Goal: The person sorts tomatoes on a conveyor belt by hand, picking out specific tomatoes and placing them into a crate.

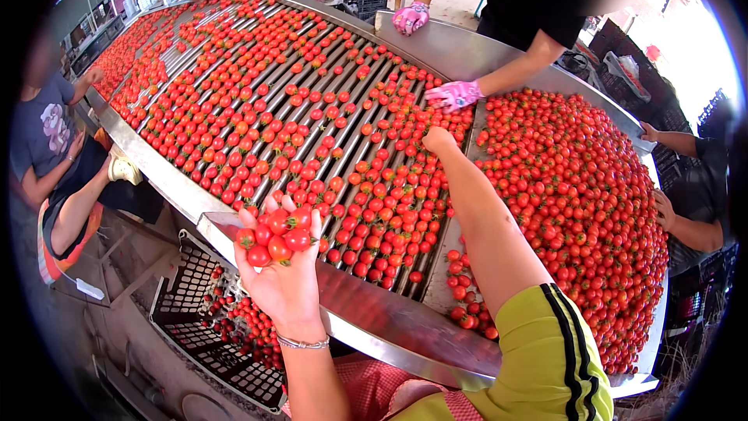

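Observation:
My left hand is palm up, cupping several red cherry tomatoes, some with green stems. It is above the near side rail of a roller conveyor, and a bracelet circles its wrist. Farther out, my right hand reaches down among the loose tomatoes on the rollers, near their right end. Its fingertips are turned away from me, so what they touch or hold is hidden. Many more tomatoes lie spread over the rollers.
A large tomato heap fills the metal tray at right. Below the rail, a black plastic crate holds tomatoes. Opposite, a co-worker's pink gloved hand is close to my right hand. Other people sit or stand around the conveyor.

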A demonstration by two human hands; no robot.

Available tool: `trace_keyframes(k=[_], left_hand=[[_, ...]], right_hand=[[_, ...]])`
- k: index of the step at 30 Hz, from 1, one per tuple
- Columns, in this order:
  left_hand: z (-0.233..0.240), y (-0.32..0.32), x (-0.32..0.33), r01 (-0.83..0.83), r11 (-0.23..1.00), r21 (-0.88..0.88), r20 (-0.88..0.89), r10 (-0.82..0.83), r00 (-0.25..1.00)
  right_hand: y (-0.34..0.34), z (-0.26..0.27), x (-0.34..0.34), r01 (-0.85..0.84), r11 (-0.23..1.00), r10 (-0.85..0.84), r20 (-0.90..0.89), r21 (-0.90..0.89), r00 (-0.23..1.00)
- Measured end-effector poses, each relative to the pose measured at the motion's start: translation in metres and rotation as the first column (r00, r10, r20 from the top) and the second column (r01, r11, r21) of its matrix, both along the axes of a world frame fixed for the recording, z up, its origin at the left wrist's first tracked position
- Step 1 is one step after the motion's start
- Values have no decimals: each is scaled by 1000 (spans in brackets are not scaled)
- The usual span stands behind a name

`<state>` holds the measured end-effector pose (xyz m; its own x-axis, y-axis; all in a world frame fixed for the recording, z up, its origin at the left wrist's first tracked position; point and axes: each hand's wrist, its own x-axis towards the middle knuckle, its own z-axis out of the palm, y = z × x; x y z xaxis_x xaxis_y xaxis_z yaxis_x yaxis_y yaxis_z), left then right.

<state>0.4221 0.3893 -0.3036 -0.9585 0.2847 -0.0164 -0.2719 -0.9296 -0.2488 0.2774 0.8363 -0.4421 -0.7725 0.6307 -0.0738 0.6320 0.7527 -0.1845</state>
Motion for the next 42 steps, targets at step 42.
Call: trace_keyframes(k=[42], left_hand=[[-96, -139, -2, -558, 747, -361, 446, 664, 600]], right_hand=[[-319, 164, 200, -476, -239, -13, -487, -846, 873]])
